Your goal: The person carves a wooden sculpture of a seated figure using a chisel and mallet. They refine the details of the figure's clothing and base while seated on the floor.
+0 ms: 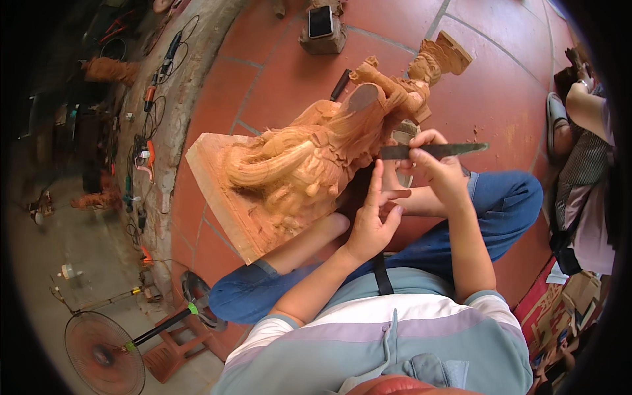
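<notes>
A large carved wooden statue (pixel 309 158) lies on its side before my crossed legs, its square base (pixel 220 191) to the left and a smaller carved end (pixel 428 69) to the upper right. In my right hand (pixel 442 172) is a flat, dark metal carving tool (pixel 454 150), pinched between thumb and fingers and held about level beside the statue. My left hand (pixel 374 227) has its index finger stretched up to the tool's left end, by the statue's lower edge. Its other fingers are partly bent and grip nothing visible. Whether the tool touches the wood I cannot tell.
Beyond the statue lie a black-handled tool (pixel 340 85) and a phone (pixel 320 22) on a wooden block. Power tools and cables (pixel 153 92) line a rough ledge at left. A standing fan (pixel 105 355) is at lower left. Another person (pixel 586 145) sits at right.
</notes>
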Action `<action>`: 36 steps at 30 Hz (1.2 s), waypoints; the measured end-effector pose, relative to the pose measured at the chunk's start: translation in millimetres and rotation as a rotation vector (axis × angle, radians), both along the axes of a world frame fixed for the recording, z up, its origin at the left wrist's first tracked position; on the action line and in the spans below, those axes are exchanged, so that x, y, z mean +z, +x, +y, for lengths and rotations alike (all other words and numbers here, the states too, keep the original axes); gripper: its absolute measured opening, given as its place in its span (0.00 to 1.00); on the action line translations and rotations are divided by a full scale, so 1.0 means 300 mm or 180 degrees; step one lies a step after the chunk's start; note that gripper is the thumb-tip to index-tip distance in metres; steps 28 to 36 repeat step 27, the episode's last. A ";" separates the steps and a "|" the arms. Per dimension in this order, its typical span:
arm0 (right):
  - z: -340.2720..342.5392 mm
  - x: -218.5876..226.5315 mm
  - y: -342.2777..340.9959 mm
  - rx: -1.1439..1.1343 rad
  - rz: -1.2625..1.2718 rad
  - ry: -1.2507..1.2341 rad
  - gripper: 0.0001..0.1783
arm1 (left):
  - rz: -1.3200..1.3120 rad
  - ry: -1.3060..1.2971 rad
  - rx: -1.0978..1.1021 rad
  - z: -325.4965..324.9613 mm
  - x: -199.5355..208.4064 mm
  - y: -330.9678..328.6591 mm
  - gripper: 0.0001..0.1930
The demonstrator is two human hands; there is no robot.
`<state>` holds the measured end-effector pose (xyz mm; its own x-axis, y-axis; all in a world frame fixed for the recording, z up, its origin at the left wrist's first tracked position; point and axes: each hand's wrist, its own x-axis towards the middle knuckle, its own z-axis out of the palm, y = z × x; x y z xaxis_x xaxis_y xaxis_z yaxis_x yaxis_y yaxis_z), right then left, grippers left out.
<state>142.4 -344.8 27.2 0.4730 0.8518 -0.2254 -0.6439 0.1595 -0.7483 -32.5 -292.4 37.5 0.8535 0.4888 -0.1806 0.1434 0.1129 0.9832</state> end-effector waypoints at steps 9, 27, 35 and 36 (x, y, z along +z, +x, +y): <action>0.166 0.062 -0.205 0.0425 -0.0123 0.0430 0.10 | -0.0170 0.1772 0.0860 0.036 -0.024 -0.052 0.48; 0.128 0.069 -0.124 0.0039 -0.1235 0.0626 0.04 | -0.0167 0.1678 0.0198 0.085 0.069 0.003 0.44; 0.128 0.069 -0.124 0.0039 -0.1235 0.0626 0.04 | -0.0167 0.1678 0.0198 0.085 0.069 0.003 0.44; 0.128 0.069 -0.124 0.0039 -0.1235 0.0626 0.04 | -0.0167 0.1678 0.0198 0.085 0.069 0.003 0.44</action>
